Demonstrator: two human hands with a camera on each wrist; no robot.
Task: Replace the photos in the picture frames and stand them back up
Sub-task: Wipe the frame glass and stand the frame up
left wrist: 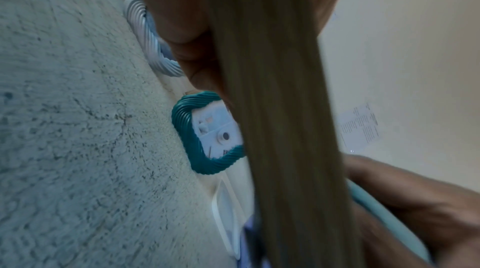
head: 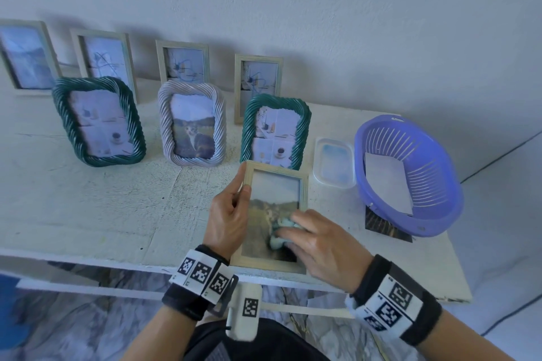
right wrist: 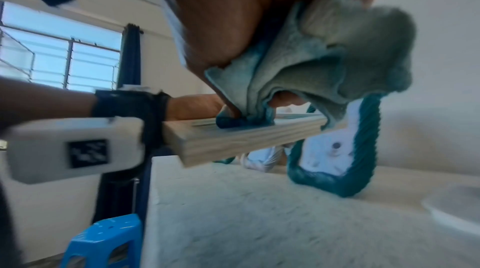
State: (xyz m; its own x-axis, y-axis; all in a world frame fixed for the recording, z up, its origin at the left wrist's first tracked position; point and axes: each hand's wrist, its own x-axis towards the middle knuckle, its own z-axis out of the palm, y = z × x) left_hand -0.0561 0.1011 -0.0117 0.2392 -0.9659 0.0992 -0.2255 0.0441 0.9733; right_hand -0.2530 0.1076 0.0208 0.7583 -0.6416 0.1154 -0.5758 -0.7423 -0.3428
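A light wooden picture frame [head: 275, 169] with a landscape photo behind its glass is held tilted above the front edge of the white table [head: 117, 208]. My left hand [head: 242, 182] grips its left side, thumb on the front and fingers behind. My right hand [head: 308, 234] holds a bunched teal cloth [head: 278, 231] and presses it on the lower part of the glass. In the right wrist view the cloth [right wrist: 324, 56] is gathered under my fingers and touches the frame [right wrist: 233, 140]. The left wrist view shows the frame's edge [left wrist: 285, 128] up close.
Three rope-style frames stand in a row: green [head: 96, 123], white [head: 192, 126] and green [head: 275, 132]. Several plain wooden frames [head: 183, 63] stand behind them by the wall. At the right sit a clear plastic tub [head: 334, 164] and a purple basket [head: 410, 176] on a dark photo [head: 381, 226].
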